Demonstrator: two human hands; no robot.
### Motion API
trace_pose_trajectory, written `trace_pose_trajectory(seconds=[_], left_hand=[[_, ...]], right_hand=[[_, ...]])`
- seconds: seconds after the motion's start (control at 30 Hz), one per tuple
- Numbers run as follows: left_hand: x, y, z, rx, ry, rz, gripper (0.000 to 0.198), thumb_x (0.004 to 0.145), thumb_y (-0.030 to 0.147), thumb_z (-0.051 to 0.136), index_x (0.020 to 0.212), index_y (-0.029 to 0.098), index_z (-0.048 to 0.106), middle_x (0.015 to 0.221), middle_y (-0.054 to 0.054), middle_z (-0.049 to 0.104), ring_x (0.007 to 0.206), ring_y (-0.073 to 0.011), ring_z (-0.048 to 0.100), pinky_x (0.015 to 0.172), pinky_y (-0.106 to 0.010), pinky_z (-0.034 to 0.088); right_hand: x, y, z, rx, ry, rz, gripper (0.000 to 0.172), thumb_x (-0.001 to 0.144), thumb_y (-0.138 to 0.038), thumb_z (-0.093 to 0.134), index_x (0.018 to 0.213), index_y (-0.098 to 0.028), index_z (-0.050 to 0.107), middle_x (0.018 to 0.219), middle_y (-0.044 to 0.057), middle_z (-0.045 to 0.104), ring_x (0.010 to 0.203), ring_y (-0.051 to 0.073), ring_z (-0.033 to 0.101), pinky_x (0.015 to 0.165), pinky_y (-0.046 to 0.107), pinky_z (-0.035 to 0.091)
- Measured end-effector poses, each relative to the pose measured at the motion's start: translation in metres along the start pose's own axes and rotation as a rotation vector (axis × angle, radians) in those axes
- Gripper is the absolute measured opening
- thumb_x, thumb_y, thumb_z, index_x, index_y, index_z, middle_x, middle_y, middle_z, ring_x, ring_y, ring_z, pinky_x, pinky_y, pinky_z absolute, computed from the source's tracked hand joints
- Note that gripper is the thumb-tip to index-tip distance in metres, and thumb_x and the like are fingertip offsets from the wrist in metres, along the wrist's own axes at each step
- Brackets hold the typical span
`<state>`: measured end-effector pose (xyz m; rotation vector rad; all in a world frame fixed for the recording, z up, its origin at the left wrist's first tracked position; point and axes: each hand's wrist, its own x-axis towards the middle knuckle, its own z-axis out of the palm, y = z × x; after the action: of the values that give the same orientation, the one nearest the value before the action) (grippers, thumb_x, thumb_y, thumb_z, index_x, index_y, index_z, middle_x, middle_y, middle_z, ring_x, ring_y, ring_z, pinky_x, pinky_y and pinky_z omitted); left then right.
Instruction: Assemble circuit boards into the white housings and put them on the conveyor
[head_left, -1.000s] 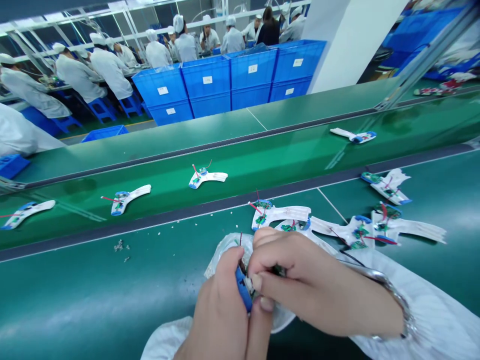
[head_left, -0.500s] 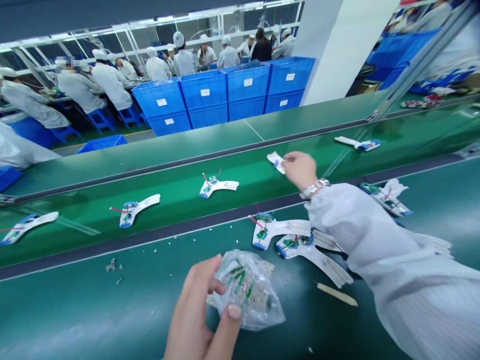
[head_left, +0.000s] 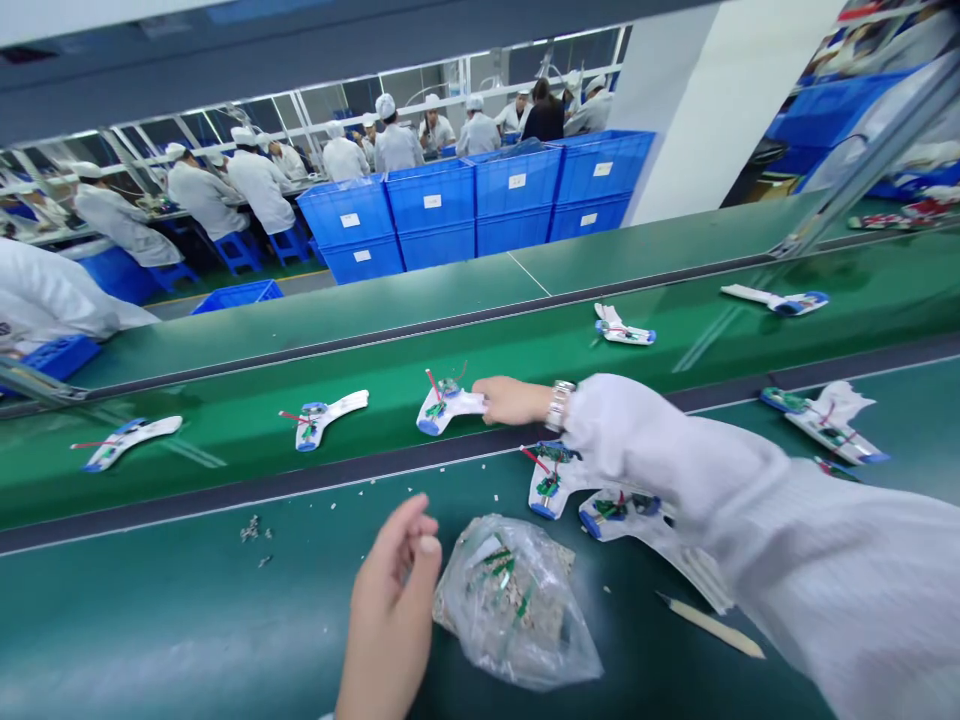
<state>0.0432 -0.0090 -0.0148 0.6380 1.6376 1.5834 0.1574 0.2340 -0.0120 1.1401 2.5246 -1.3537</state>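
Right hand (head_left: 514,400), mid-frame, clamped on the handle end of one white-blue unit (head_left: 445,408) at centre, on the green belt (head_left: 517,350). Five units on belt, that one included; at least three more on near table (head_left: 172,610), right of centre, some partly behind sleeve (head_left: 690,450). Left hand (head_left: 391,605), lower centre, loosely curled, thumb and fingers slightly apart, just beside one clear bag (head_left: 525,630). One pointed tool (head_left: 712,626), lower right. Eight blue bins (head_left: 431,230), upper centre, two high; six white labels (head_left: 432,201) visible, writing too small to read.
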Motion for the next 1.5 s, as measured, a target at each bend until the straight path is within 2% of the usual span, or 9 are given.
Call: trace_pose_trajectory(seconds=[0.1, 0.3, 0.53, 0.7, 0.9, 0.97, 1.17, 1.3, 1.5], left_hand=[[0.006, -0.005, 0.017, -0.214, 0.014, -0.089, 0.033, 0.08, 0.046, 0.068, 0.101, 0.02, 0.067, 0.08, 0.002, 0.065, 0.061, -0.0092, 0.054, 0.064, -0.022, 0.044], [-0.018, 0.0, 0.037, -0.454, -0.327, -0.164, 0.038, 0.076, 0.051, 0.07, 0.064, 0.016, 0.063, 0.054, 0.002, 0.056, 0.052, -0.0123, 0.053, 0.055, -0.025, 0.045], [-0.032, 0.002, 0.028, -0.534, -0.539, -0.156, 0.032, 0.079, 0.05, 0.068, 0.079, 0.018, 0.066, 0.048, 0.002, 0.058, 0.042, -0.0135, 0.057, 0.044, -0.024, 0.046], [-0.034, 0.008, 0.022, -0.533, -0.481, 0.003, 0.035, 0.075, 0.044, 0.075, 0.108, 0.034, 0.067, 0.058, 0.005, 0.063, 0.041, -0.0073, 0.056, 0.044, -0.017, 0.047], [-0.031, 0.005, 0.011, -0.356, -0.396, 0.189, 0.037, 0.071, 0.048, 0.077, 0.103, 0.031, 0.072, 0.083, 0.0, 0.068, 0.067, -0.0125, 0.063, 0.061, -0.02, 0.051], [-0.032, 0.007, 0.008, -0.294, -0.349, 0.243, 0.033, 0.074, 0.044, 0.076, 0.105, 0.031, 0.072, 0.102, -0.001, 0.067, 0.087, -0.0152, 0.062, 0.077, -0.021, 0.049], [-0.049, 0.026, 0.011, -0.064, -0.248, 0.321, 0.027, 0.077, 0.043, 0.073, 0.1, 0.029, 0.075, 0.09, 0.0, 0.07, 0.084, -0.0153, 0.061, 0.075, -0.019, 0.047], [-0.052, 0.026, 0.009, -0.118, -0.207, 0.191, 0.024, 0.077, 0.04, 0.074, 0.099, 0.032, 0.074, 0.092, 0.001, 0.073, 0.082, -0.0142, 0.065, 0.073, -0.018, 0.05], [-0.051, 0.022, 0.008, -0.23, -0.259, 0.058, 0.023, 0.077, 0.038, 0.075, 0.098, 0.027, 0.075, 0.09, -0.002, 0.074, 0.081, -0.0152, 0.067, 0.071, -0.019, 0.053]], right_hand=[[-0.052, -0.008, 0.019, 0.228, -0.19, -0.162, 0.024, 0.075, -0.018, 0.068, 0.097, -0.011, 0.06, 0.092, 0.002, 0.061, 0.085, 0.015, 0.059, 0.077, 0.029, 0.049], [-0.132, -0.011, 0.057, 0.676, -0.39, -0.297, 0.036, 0.064, -0.039, 0.072, 0.085, -0.014, 0.058, 0.082, 0.001, 0.057, 0.074, 0.014, 0.053, 0.067, 0.026, 0.043], [-0.152, -0.009, 0.097, 1.057, -0.507, -0.319, 0.048, 0.056, -0.045, 0.075, 0.087, -0.011, 0.061, 0.071, 0.003, 0.059, 0.063, 0.012, 0.053, 0.063, 0.026, 0.043], [-0.162, -0.011, 0.143, 1.448, -0.624, -0.301, 0.043, 0.05, -0.034, 0.081, 0.081, -0.009, 0.065, 0.063, 0.005, 0.063, 0.055, 0.013, 0.056, 0.056, 0.025, 0.044], [-0.167, -0.014, 0.155, 1.347, -0.699, -0.248, 0.058, 0.045, -0.05, 0.084, 0.081, -0.009, 0.065, 0.068, 0.004, 0.059, 0.058, 0.012, 0.054, 0.058, 0.024, 0.043], [-0.169, -0.015, 0.141, 1.174, -0.542, -0.233, 0.054, 0.056, -0.049, 0.08, 0.091, -0.012, 0.063, 0.074, 0.002, 0.059, 0.066, 0.013, 0.055, 0.066, 0.027, 0.044], [-0.183, -0.036, 0.1, 0.561, 0.539, -0.252, 0.013, 0.088, -0.028, 0.053, 0.095, -0.019, 0.059, 0.092, 0.004, 0.061, 0.088, 0.017, 0.057, 0.079, 0.03, 0.045], [-0.191, -0.062, 0.101, 0.325, 0.541, -0.705, 0.021, 0.082, -0.013, 0.052, 0.099, -0.02, 0.064, 0.097, 0.005, 0.062, 0.09, 0.017, 0.057, 0.082, 0.031, 0.046], [-0.185, -0.071, 0.116, 0.355, 0.614, -0.665, 0.014, 0.081, -0.014, 0.056, 0.088, -0.018, 0.067, 0.086, 0.004, 0.056, 0.081, 0.014, 0.055, 0.076, 0.028, 0.045]])
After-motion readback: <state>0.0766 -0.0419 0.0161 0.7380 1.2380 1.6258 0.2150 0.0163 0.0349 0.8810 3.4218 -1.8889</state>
